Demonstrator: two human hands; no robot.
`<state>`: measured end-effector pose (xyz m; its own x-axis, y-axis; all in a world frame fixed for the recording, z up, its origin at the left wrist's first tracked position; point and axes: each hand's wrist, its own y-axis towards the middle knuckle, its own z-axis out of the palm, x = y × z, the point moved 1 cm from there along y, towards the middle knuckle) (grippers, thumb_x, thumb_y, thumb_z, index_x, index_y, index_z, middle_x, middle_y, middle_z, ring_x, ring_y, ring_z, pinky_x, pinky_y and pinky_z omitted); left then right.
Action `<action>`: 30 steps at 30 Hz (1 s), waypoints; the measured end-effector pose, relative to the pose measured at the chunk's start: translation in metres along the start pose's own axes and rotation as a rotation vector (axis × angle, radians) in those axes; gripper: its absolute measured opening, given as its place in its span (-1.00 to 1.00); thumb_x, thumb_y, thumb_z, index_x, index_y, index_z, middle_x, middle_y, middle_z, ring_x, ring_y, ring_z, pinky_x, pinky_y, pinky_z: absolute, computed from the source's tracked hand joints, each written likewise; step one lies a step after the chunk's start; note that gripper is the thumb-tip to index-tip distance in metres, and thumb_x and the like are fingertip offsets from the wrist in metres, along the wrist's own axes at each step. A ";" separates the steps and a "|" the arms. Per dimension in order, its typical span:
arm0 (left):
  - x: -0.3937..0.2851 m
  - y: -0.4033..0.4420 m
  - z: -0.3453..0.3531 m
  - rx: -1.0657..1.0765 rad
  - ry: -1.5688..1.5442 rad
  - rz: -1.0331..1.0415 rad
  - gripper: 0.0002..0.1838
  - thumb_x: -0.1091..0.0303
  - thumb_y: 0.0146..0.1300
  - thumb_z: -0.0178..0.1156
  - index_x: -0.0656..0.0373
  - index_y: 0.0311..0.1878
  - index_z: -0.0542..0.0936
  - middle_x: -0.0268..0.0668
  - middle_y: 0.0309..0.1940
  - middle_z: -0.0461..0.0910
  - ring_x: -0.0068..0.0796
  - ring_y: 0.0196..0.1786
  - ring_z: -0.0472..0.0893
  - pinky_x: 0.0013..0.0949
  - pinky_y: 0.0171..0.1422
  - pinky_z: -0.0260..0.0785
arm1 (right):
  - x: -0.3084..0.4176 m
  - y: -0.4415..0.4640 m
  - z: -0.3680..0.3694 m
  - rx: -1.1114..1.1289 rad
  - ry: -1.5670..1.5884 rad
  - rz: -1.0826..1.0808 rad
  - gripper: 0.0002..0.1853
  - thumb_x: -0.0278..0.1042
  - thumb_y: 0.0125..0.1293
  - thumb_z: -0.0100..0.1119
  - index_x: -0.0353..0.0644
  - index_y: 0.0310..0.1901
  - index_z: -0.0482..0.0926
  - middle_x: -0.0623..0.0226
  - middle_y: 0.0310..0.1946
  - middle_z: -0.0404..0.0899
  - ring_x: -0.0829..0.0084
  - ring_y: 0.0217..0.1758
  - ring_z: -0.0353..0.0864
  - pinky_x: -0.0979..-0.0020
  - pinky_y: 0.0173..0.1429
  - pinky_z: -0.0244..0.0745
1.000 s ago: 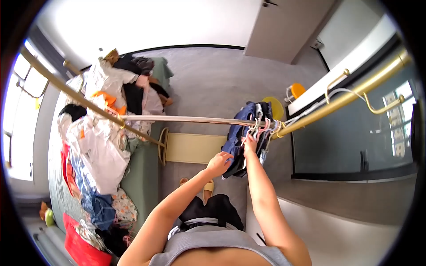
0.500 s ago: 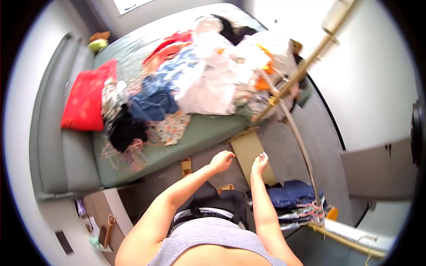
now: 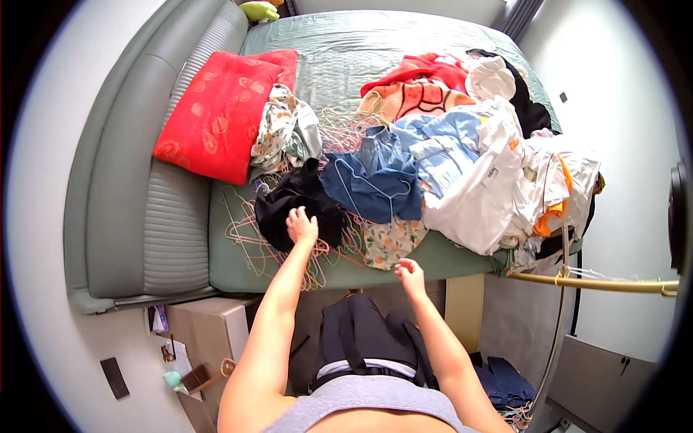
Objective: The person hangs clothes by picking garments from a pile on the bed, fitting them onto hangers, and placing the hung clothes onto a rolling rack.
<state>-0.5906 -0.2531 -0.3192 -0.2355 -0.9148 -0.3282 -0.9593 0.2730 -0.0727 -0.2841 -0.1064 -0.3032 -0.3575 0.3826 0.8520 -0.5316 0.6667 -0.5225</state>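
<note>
My left hand point(image 3: 302, 225) reaches over a black garment point(image 3: 285, 206) on the bed, its fingers spread; whether they touch the cloth is hard to tell. My right hand point(image 3: 410, 277) hovers by the bed's front edge with loosely bent fingers and nothing in them. Just beyond it lies a white cloth with an orange-fruit print point(image 3: 393, 244). Blue denim clothing point(image 3: 375, 180) with a pale hanger on top rests right of the black garment. Pink and white hangers point(image 3: 242, 234) lie tangled around and under the black garment.
A red patterned pillow point(image 3: 216, 119) lies by the grey headboard point(image 3: 137, 144). White shirts point(image 3: 476, 191) and other clothes are heaped to the right. A gold-coloured rack pole point(image 3: 599, 282) juts in at right. Folded dark-blue clothes point(image 3: 509, 382) and a bedside cabinet point(image 3: 209, 317) are below.
My view has turned left toward the headboard, so the clothes rack has shifted down and right. My left hand has reached out to the black garment; my right hand now hangs near the bed edge.
</note>
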 end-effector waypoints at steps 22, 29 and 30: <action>0.056 0.006 -0.036 -0.067 -1.107 -0.368 -0.74 0.28 0.18 0.29 0.19 -0.39 0.42 -0.49 -0.46 0.37 -0.69 -0.38 0.31 -0.57 -0.24 0.22 | 0.023 0.239 0.102 -0.027 -0.179 0.133 -0.64 -0.07 0.15 0.31 -0.24 -0.26 0.57 0.41 -0.49 0.53 0.61 -0.46 0.49 0.60 -0.34 0.43; 0.040 0.033 -0.059 -0.338 -0.835 -0.338 -0.54 0.03 0.29 0.10 0.34 -0.12 0.52 -0.16 -0.30 0.63 -0.28 -0.26 0.58 -0.34 -0.09 0.36 | 0.128 0.129 0.126 -0.034 -0.303 -0.661 -0.80 -0.30 0.32 0.13 -0.22 -0.15 0.61 0.40 -0.61 0.49 0.72 -0.59 0.31 0.60 -0.47 0.24; 0.033 0.040 -0.069 -0.315 -0.844 -0.319 -0.56 0.05 0.29 0.10 0.33 -0.13 0.53 -0.17 -0.30 0.63 -0.30 -0.26 0.58 -0.35 -0.09 0.36 | 0.145 0.111 0.115 -0.001 -0.425 -0.618 -0.82 -0.30 0.31 0.14 -0.19 -0.16 0.62 0.31 -0.61 0.51 0.68 -0.62 0.35 0.57 -0.48 0.27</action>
<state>-0.6476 -0.2931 -0.2680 0.1164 -0.3819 -0.9169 -0.9857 -0.1575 -0.0596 -0.4827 -0.0506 -0.2417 -0.2601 -0.3418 0.9031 -0.7312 0.6806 0.0470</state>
